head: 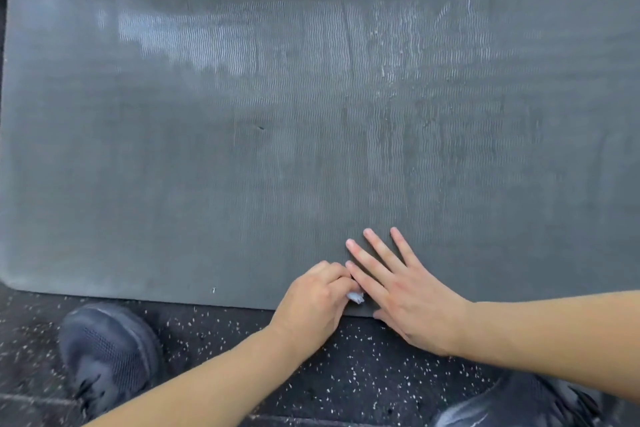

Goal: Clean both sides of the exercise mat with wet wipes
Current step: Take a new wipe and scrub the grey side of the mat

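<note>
A dark grey ribbed exercise mat [242,156] lies flat on the floor and fills most of the view, with pale wet streaks across its far half. My left hand [315,302] is curled at the mat's near edge, holding a small crumpled white wet wipe [356,297] that peeks out between both hands. My right hand [405,295] rests flat on the mat beside it, fingers spread, touching the left hand's fingertips.
Black rubber flooring with white speckles [346,374] surrounds the mat. My left shoe [107,354] stands near the mat's front edge; my right shoe [526,406] shows at the bottom right. The mat's right end runs out of view.
</note>
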`<state>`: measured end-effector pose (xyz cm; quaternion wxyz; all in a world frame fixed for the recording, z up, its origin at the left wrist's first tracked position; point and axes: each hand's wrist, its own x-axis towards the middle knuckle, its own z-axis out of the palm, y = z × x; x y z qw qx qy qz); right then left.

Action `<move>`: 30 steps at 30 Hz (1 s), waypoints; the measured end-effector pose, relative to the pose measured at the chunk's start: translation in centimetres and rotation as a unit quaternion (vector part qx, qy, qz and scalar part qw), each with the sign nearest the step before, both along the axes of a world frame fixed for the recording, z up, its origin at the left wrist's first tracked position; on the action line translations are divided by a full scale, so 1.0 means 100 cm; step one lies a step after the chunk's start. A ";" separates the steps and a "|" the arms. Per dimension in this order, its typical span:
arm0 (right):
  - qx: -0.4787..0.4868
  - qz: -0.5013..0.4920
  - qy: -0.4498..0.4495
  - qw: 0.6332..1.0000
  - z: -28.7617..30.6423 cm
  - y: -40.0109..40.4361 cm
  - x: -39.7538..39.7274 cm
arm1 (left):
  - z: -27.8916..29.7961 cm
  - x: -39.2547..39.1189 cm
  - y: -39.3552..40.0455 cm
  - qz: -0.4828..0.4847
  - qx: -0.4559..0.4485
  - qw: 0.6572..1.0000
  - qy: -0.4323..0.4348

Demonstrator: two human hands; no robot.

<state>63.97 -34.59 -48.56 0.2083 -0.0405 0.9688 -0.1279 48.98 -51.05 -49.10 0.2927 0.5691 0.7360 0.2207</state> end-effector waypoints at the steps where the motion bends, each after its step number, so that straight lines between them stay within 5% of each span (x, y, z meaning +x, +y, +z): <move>1: -0.020 -0.010 -0.003 1.000 0.005 0.004 -0.004 | 0.004 -0.003 0.004 0.007 -0.001 1.000 -0.010; 5: -0.073 -0.081 0.003 0.994 0.024 0.056 -0.059 | 0.022 -0.053 0.057 0.102 0.043 0.994 -0.013; 9: 0.002 -0.185 -0.028 0.982 0.037 0.191 -0.153 | 0.032 -0.165 0.181 0.204 0.113 0.972 0.044; 13: 0.067 -0.251 -0.130 0.957 0.044 0.293 -0.209 | 0.046 -0.260 0.304 0.284 0.088 0.950 0.099; 21: 0.084 -0.256 -0.141 0.953 0.022 0.310 -0.213 | 0.003 -0.299 0.406 0.324 0.027 0.937 0.129; 25: 0.092 -0.248 -0.144 0.954 0.022 0.313 -0.215 | 0.000 -0.262 0.382 0.203 0.035 0.961 0.184; 30: 0.083 -0.243 -0.144 0.956 0.025 0.309 -0.218 | -0.002 -0.160 0.268 0.022 0.042 0.993 0.104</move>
